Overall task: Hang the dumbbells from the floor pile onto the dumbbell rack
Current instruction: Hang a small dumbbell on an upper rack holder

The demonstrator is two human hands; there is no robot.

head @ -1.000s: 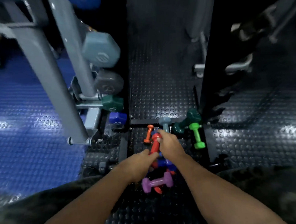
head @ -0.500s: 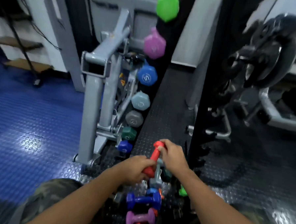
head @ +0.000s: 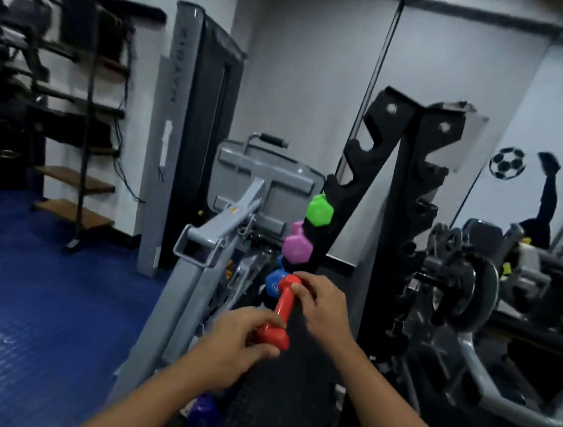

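Note:
A small red dumbbell (head: 282, 306) is held in front of me with both hands. My left hand (head: 234, 341) grips its near end. My right hand (head: 322, 305) pinches its far end and handle. Just beyond stands the black notched dumbbell rack (head: 357, 165), leaning up to the right. A green dumbbell (head: 320, 211), a pink dumbbell (head: 297, 247) and a blue dumbbell (head: 275, 283) hang on its left upright. The upper notches hold nothing. The floor pile is out of view except a purple dumbbell (head: 203, 408) low down.
A grey machine frame (head: 199, 261) stands close on the left of the rack. A barbell with black weight plates (head: 472, 288) sits to the right. Wooden shelves (head: 79, 183) stand at the back left over blue studded flooring (head: 40, 315).
I have risen from the floor pile with the red dumbbell in both hands. The view has swung up from the floor to the rack.

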